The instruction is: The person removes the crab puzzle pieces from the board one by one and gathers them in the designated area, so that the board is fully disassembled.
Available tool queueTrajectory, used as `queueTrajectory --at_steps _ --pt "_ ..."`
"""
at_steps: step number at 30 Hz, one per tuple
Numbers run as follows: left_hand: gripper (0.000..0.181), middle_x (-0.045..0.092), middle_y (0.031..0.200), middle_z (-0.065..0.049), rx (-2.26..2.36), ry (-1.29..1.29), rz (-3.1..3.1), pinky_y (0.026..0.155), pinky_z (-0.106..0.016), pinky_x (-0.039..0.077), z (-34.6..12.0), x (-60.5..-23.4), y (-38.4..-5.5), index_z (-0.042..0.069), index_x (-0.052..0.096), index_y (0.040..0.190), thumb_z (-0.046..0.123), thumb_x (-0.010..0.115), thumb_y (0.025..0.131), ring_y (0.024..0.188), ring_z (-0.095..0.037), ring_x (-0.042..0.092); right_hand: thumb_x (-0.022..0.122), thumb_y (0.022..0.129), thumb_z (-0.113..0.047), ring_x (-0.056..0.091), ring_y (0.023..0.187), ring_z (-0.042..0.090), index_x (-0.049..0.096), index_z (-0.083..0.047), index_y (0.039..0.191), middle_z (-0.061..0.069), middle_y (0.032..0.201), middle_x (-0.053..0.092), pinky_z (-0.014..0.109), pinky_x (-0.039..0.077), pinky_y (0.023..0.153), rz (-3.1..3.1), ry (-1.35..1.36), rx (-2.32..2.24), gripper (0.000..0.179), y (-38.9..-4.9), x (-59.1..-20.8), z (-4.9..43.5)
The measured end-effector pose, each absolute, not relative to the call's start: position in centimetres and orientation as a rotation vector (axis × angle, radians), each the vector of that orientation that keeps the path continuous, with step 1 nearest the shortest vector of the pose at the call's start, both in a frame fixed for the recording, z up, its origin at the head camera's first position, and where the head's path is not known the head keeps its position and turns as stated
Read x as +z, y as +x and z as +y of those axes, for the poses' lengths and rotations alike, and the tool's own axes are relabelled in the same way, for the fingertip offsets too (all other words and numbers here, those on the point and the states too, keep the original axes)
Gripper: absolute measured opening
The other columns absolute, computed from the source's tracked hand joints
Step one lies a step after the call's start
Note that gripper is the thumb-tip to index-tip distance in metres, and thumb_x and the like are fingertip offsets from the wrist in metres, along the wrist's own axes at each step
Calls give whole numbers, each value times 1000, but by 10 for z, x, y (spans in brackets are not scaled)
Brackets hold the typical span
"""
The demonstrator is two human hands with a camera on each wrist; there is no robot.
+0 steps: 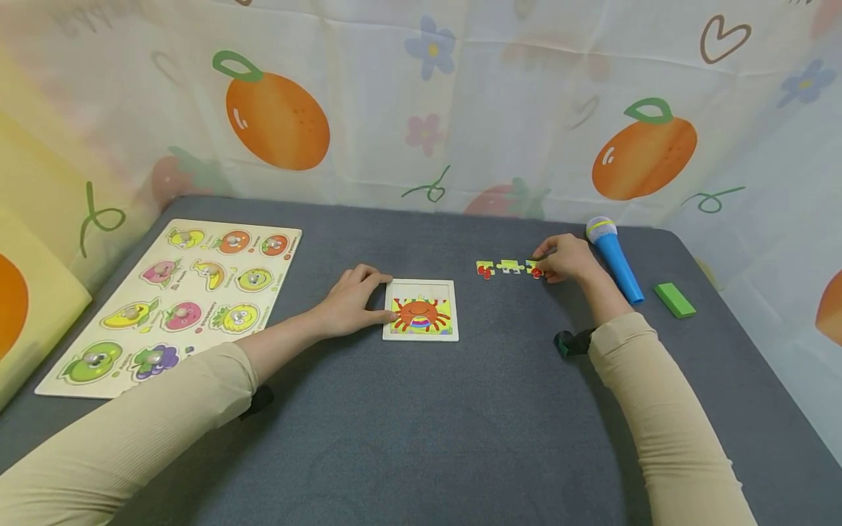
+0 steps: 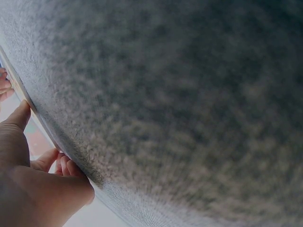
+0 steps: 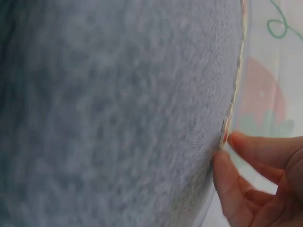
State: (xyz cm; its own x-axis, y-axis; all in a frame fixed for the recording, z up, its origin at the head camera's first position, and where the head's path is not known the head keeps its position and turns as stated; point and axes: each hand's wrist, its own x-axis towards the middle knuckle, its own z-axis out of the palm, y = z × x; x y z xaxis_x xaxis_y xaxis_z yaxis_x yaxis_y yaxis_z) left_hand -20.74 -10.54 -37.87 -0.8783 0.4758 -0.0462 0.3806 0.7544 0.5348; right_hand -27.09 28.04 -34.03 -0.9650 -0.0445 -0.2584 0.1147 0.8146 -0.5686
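Note:
A small square puzzle frame (image 1: 421,338) with a red smiling picture lies flat at mid-table. My left hand (image 1: 351,303) rests at its left side, thumb over the left border and index fingertip by the top-left corner. In the left wrist view, the thumb of the left hand (image 2: 42,184) touches the thin edge. Farther right, my right hand (image 1: 566,257) pinches a yellow-and-red puzzle piece (image 1: 533,268). In the right wrist view, thumb and index fingertips of the right hand (image 3: 260,177) meet at the end of the low row of pieces.
Two more puzzle pieces (image 1: 484,269) (image 1: 509,266) lie in a row left of the right hand. A blue toy microphone (image 1: 618,263) and a green block (image 1: 674,300) lie at the right. A wooden fruit peg board (image 1: 210,245) covers the left side. A printed curtain (image 1: 375,95) hangs behind.

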Motion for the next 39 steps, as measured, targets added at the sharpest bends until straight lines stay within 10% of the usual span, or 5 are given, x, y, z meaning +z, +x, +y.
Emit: queueTrajectory --at_steps 9,20,39 --pt "69 41 144 -20 787 674 2771 108 -56 34 -105 -379 -208 6 46 145 37 71 89 129 -38 39 58 92 -11 62 85 34 67 0 116 25 108 69 39 49 67 3052 -14 -700 29 -270 -338 264" --pt "68 42 144 -21 773 680 2780 109 -56 34 -105 -379 -208 6 47 145 37 71 89 129 -38 39 58 94 -10 49 52 12 68 -2 116 18 94 68 28 41 53 3002 -245 -842 26 -264 -336 221" --pt "68 42 143 -22 779 691 2782 107 -57 35 -105 -381 -209 5 47 145 37 70 89 127 -39 40 63 95 -14 66 69 26 68 -6 117 9 87 64 27 50 62 2780 -450 -929 24 -245 -337 152"
